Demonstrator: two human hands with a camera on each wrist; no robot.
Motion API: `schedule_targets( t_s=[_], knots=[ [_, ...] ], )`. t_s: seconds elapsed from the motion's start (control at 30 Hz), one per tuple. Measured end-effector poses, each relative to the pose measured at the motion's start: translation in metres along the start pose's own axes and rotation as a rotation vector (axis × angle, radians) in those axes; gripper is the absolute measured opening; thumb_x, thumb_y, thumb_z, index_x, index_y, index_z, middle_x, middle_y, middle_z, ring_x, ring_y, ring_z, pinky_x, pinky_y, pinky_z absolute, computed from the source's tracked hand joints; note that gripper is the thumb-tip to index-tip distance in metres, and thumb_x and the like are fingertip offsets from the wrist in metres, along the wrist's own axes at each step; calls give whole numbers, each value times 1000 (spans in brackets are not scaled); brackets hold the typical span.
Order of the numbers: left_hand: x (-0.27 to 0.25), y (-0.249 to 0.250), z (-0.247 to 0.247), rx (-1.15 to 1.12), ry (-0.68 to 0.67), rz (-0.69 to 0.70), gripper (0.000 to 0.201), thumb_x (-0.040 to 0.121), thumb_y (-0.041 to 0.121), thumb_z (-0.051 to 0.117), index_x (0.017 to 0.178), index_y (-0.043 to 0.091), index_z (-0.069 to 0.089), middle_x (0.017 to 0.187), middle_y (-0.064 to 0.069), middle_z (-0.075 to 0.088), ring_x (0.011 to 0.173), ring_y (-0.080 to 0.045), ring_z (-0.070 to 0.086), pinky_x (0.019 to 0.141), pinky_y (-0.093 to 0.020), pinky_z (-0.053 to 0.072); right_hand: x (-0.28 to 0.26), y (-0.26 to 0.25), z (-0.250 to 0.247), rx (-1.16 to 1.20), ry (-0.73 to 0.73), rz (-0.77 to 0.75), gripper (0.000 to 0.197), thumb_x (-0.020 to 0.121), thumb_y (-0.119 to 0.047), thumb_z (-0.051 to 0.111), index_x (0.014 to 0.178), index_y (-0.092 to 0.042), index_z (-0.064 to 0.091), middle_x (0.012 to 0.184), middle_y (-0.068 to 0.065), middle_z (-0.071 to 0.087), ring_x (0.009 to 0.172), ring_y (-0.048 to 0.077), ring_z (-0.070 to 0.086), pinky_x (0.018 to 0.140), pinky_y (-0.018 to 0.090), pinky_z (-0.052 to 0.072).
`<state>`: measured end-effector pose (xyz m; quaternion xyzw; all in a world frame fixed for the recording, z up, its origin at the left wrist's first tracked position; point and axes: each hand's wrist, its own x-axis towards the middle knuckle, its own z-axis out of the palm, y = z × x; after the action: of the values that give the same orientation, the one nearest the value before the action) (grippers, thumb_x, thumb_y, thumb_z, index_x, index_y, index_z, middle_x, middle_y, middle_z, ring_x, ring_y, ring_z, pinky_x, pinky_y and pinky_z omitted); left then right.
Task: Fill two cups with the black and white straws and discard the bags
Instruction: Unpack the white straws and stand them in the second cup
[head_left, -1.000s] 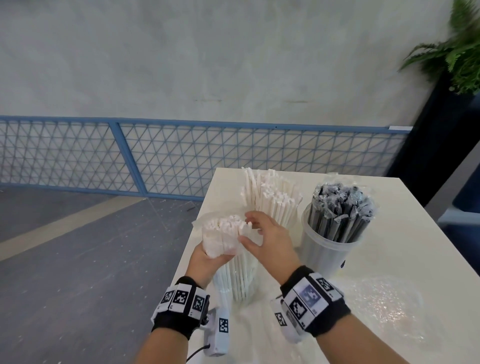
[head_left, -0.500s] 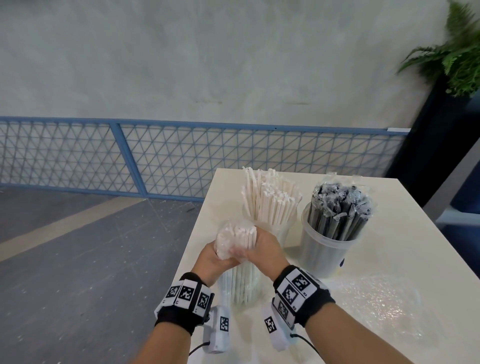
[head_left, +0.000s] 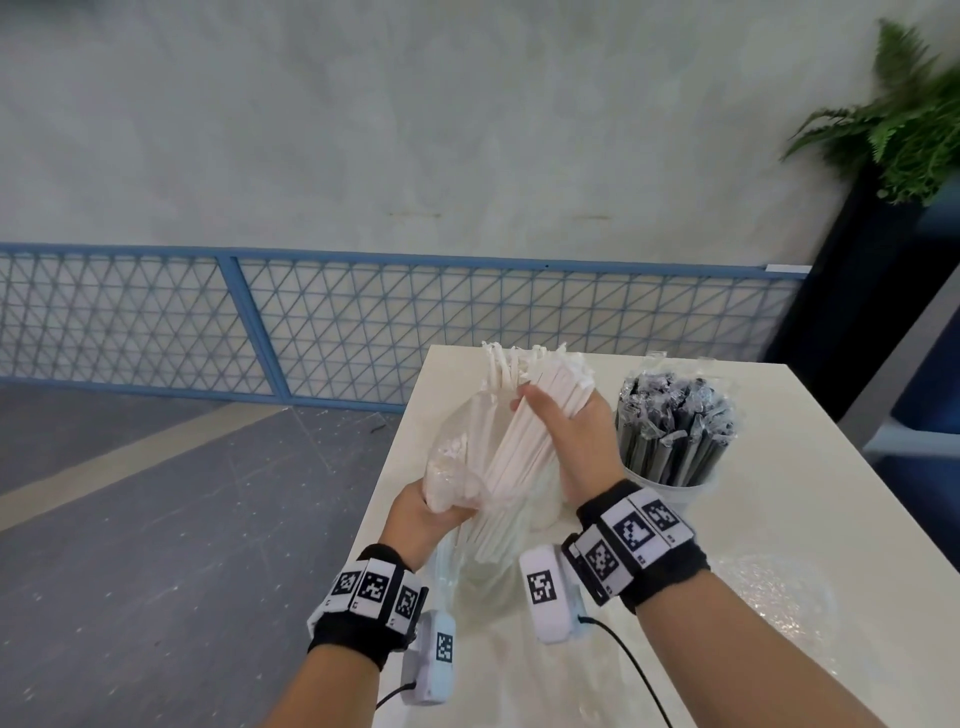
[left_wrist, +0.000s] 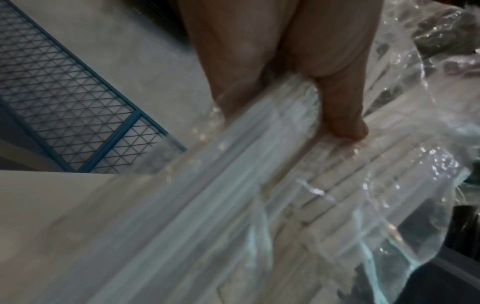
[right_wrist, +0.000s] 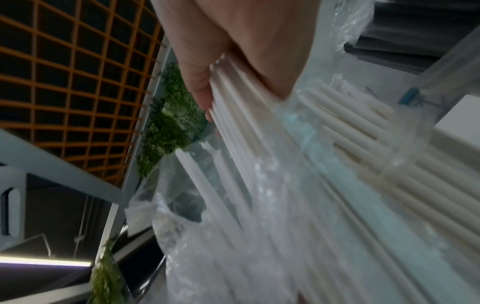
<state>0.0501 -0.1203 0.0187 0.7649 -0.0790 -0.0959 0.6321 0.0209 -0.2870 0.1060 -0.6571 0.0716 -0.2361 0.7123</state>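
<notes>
My left hand (head_left: 421, 519) grips the lower end of a clear bag (head_left: 452, 467) of white straws, held tilted over the table's near left corner. In the left wrist view the thumb (left_wrist: 337, 107) presses on the bag's film. My right hand (head_left: 571, 431) is wrapped round a bundle of white straws (head_left: 511, 452) that sticks out of the bag's top; the right wrist view shows its fingers (right_wrist: 202, 92) curled over them. Behind the bundle rise the tips of more white straws (head_left: 519, 358); their cup is hidden. A clear cup (head_left: 670, 486) full of wrapped black straws (head_left: 670, 421) stands to the right.
A crumpled empty clear bag (head_left: 774, 597) lies on the white table (head_left: 805, 467) at the near right. The table's left edge drops to a grey floor. A blue mesh fence (head_left: 311, 322) runs behind, and a potted plant (head_left: 909, 130) stands at the far right.
My right hand has gone from the bag's top to gripping a bundle of white straws and has drawn it up and away. The bag has tilted and slid lower in my left hand.
</notes>
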Motion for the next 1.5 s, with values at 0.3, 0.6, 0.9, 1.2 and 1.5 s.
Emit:
schedule_targets(
  t_s=[0.3, 0.6, 0.9, 1.2, 1.5],
  knots=[
    [-1, 7, 4, 53, 41, 54, 20, 71, 7, 77, 89, 6, 68, 87, -11, 72, 83, -22, 67, 77, -29, 53, -12, 14, -2, -149, -59, 98, 25, 73, -17, 77, 95, -11, 67, 90, 2, 71, 87, 14, 68, 74, 27, 57],
    [-3, 10, 4, 36, 51, 14, 18, 70, 11, 79, 82, 15, 66, 84, -7, 70, 83, -22, 66, 80, -34, 52, 6, -10, -1, 50, 194, 92, 4, 79, -7, 65, 75, -8, 64, 70, 5, 68, 80, 28, 67, 72, 38, 53],
    [-4, 4, -1, -19, 83, 3, 17, 69, 10, 79, 66, 20, 66, 60, 9, 70, 66, 1, 64, 68, -21, 47, 26, -32, -19, 185, 375, 56, 20, 76, -8, 62, 89, 7, 62, 82, 11, 61, 72, 21, 58, 58, 28, 47],
    [0, -10, -16, -130, 234, -13, 7, 74, 6, 74, 70, 4, 68, 51, 14, 68, 54, 8, 61, 53, -4, 44, 39, -56, -40, 206, 483, -120, 30, 73, -14, 61, 93, 8, 61, 69, 2, 65, 62, 14, 61, 60, 28, 49],
    [-2, 4, -18, -198, 137, 28, 8, 77, 8, 71, 69, 6, 73, 75, -8, 75, 83, -24, 69, 85, -35, 49, 35, -22, -7, -141, 250, -147, 33, 84, -23, 65, 108, -2, 57, 88, -5, 60, 80, 10, 59, 66, 21, 52]
  ],
)
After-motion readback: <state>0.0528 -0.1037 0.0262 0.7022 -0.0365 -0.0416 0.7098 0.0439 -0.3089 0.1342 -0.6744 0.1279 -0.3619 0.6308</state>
